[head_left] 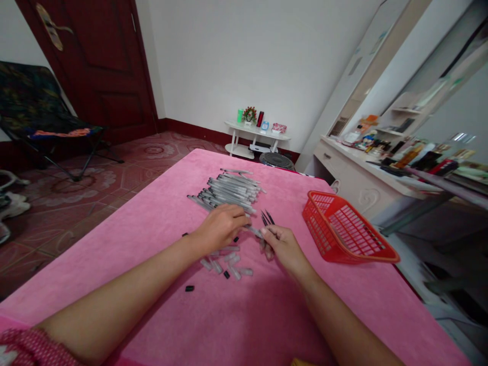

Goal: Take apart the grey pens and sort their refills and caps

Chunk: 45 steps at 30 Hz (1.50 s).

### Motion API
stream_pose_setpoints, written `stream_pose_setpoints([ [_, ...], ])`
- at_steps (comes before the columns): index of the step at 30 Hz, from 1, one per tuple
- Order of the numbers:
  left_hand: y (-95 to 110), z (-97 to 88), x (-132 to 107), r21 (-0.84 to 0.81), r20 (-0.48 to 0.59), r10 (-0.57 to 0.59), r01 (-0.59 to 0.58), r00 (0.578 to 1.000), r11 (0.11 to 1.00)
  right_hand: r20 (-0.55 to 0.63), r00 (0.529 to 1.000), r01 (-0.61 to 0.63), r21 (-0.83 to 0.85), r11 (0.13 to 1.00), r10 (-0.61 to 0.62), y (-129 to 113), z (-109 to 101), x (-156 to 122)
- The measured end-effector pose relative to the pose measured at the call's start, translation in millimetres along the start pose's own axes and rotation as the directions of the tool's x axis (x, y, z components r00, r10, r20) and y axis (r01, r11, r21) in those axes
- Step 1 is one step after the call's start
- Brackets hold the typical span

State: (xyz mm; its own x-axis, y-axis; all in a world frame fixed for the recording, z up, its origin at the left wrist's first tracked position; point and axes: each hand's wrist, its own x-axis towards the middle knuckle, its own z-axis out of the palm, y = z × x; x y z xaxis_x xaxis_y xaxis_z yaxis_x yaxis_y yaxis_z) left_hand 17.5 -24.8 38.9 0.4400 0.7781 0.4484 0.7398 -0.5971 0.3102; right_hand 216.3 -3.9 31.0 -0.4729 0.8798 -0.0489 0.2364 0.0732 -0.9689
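A heap of several grey pens [231, 190] lies on the pink cloth-covered table [160, 203]. My left hand [221, 226] rests at the near edge of the heap, fingers curled over a grey pen [254, 231] whose end reaches my right hand. My right hand [284, 246] is closed on a few thin black refills [267, 218] that stick up and away from its fingers. Beneath my hands lie several grey pen caps [229, 262] and small black end pieces [189, 288].
A red plastic basket [345, 229] stands tilted at the table's right edge. Beyond are a dresser with bottles [381, 152], a small white shelf table [257, 134], a dark red door [95, 61] and a folding chair [38, 112].
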Motion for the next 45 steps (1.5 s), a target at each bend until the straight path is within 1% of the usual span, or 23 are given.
stream_pose_setpoints([
  [3,4.7,1.8,-1.4,0.036,0.014,0.053,-0.053,0.999,0.998,0.064,0.998,-0.016,-0.002,1.0,0.016,-1.8,2.8,-1.7],
  [6,9.2,2.5,-3.3,0.064,0.057,0.103,-0.107,0.993,0.992,0.137,0.99,0.037,-0.034,0.999,-0.032,-3.9,6.1,-4.5],
  [8,11.9,2.4,-4.7,0.063,0.091,0.092,-0.098,0.992,0.993,0.176,0.98,0.105,-0.086,0.991,-0.088,-4.5,6.9,-6.4],
  [10,13.5,2.4,-6.0,0.069,0.12,0.044,-0.052,0.992,0.996,0.188,0.972,0.176,-0.206,0.962,-0.137,-5.9,5.9,-8.6],
  [12,12.8,2.4,-7.1,0.083,0.142,-0.012,0.001,0.99,0.997,0.178,0.966,0.243,-0.403,0.882,-0.185,-9.5,2.3,-11.2],
  [15,5.9,1.1,-8.1,0.088,0.164,-0.065,0.051,0.984,0.995,0.176,0.957,0.288,-0.696,0.657,-0.233,-17.8,-9.5,-13.5],
  [17,-1.0,-1.4,-7.9,0.107,0.14,-0.115,0.101,0.983,0.989,0.141,0.957,0.262,-0.797,0.544,-0.254,-21.6,-20.4,-12.1],
  [18,-4.3,-2.9,-7.5,0.117,0.115,-0.15,0.137,0.982,0.984,0.108,0.958,0.238,-0.816,0.526,-0.266,-22.0,-25.4,-10.5],
  [20,-9.4,-5.4,-6.2,0.113,0.052,-0.223,0.216,0.973,0.97,0.048,0.959,0.203,-0.802,0.562,-0.278,-19.7,-31.3,-6.7],
  [22,-11.9,-5.8,-4.7,0.066,0.02,-0.253,0.251,0.967,0.966,0.054,0.964,0.211,-0.745,0.633,-0.259,-13.9,-28.8,-4.0],
  [24,-12.7,-3.6,-3.7,0.009,0.019,-0.241,0.241,0.97,0.971,0.127,0.964,0.258,-0.678,0.688,-0.235,-7.0,-18.3,-4.2],
  [28,-14.9,4.9,-4.6,-0.057,0.024,-0.202,0.203,0.979,0.978,0.273,0.939,0.328,-0.525,0.785,-0.21,1.2,7.5,-10.0],
  [31,-16.6,9.6,-6.1,-0.119,-0.018,-0.163,0.16,0.986,0.98,0.266,0.935,0.333,-0.422,0.843,-0.236,1.7,13.3,-10.9],
  [33,-15.4,10.6,-5.7,-0.244,-0.078,-0.163,0.14,0.984,0.96,0.212,0.945,0.317,-0.398,0.861,-0.25,1.8,11.0,-8.4],
  [34,-14.0,10.4,-4.9,-0.346,-0.108,-0.183,0.136,0.977,0.928,0.178,0.953,0.299,-0.389,0.872,-0.247,2.1,9.2,-6.6],
  [35,-12.1,10.0,-3.8,-0.473,-0.134,-0.219,0.132,0.967,0.871,0.137,0.961,0.273,-0.374,0.886,-0.239,2.6,7.4,-4.8],
  [36,-10.0,9.3,-2.4,-0.609,-0.148,-0.266,0.124,0.953,0.783,0.09,0.97,0.244,-0.349,0.905,-0.227,3.3,6.0,-3.1],
  [38,-6.0,7.7,0.7,-0.84,-0.137,-0.365,0.087,0.921,0.535,-0.01,0.981,0.184,-0.248,0.951,-0.192,4.3,4.0,-0.5],
  [39,-4.4,7.1,2.0,-0.913,-0.123,-0.41,0.059,0.904,0.404,-0.042,0.985,0.158,-0.178,0.971,-0.168,4.4,3.4,0.3],
  [40,-3.3,6.8,3.1,-0.957,-0.11,-0.452,0.029,0.885,0.289,-0.052,0.989,0.134,-0.106,0.985,-0.14,4.3,3.0,0.8],
  [42,-2.1,6.8,4.3,-0.991,-0.083,-0.513,-0.019,0.854,0.129,-0.009,0.996,0.09,0.013,0.996,-0.09,3.6,2.3,1.1],
  [43,-1.7,7.0,4.4,-0.996,-0.071,-0.532,-0.035,0.844,0.078,0.027,0.997,0.068,0.051,0.996,-0.07,3.2,2.1,1.0],
  [45,-1.0,7.8,3.8,-0.999,-0.048,-0.545,-0.049,0.837,0.012,0.097,0.995,0.027,0.095,0.995,-0.036,3.0,2.4,0.4],
])
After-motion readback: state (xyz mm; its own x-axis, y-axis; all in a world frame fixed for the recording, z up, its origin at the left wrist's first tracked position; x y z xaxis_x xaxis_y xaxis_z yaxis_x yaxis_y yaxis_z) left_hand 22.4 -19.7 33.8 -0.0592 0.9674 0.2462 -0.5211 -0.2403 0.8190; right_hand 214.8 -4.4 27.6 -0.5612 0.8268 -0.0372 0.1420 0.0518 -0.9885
